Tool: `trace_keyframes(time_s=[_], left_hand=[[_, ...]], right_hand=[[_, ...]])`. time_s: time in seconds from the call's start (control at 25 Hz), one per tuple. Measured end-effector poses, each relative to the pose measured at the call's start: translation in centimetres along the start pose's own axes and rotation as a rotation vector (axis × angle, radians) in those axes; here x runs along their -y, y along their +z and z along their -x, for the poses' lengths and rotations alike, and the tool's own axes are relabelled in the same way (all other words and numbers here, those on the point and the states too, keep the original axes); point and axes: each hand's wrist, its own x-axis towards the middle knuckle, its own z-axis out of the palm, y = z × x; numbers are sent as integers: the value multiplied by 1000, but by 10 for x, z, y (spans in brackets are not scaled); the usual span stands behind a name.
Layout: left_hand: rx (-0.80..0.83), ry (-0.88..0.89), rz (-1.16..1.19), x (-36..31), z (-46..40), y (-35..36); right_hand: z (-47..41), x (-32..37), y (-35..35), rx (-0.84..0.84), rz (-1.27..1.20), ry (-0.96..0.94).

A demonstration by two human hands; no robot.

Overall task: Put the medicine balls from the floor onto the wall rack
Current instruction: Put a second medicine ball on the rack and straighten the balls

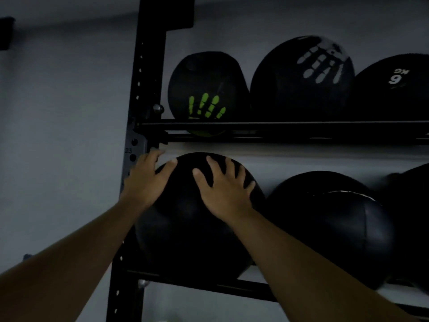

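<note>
A large plain black medicine ball rests at the left end of the lower shelf of the black wall rack. My left hand lies flat on its upper left side, fingers spread, close to the rack's upright post. My right hand presses on its upper right, fingers spread. Both palms touch the ball.
A second black ball sits right of it on the lower shelf, with a third at the right edge. The upper shelf carries a green-handprint ball, a white-handprint ball and a 6 kg ball. Grey wall lies behind.
</note>
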Motion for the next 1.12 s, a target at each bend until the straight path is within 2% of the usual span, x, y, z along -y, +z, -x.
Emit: trace_keyframes(time_s=[0.12,0.24,0.36,0.48,0.64,0.76,1.0,1.12], left_hand=[[122,103,104,25,1,11],[85,103,157,26,-6,24],[38,111,146,30,-7,25],[72,100,127,29,-3,23],[128,-45,262,8,-17,2],[159,56,262,-29,-31,-5],[-88,335,365,-165,-49,28],[-201,452,381,-244,-56,62]], right_hand=[[-4,3,24,-163,83,23],[-16,0,27,-215,88,37],[-18,-1,28,-206,111,40],[-13,1,24,-160,114,50],[-10,1,3,-19,129,5],[-7,-12,-37,-97,92,-43],[-31,-60,-187,-435,182,-70],[-47,-112,-283,-591,211,-67]])
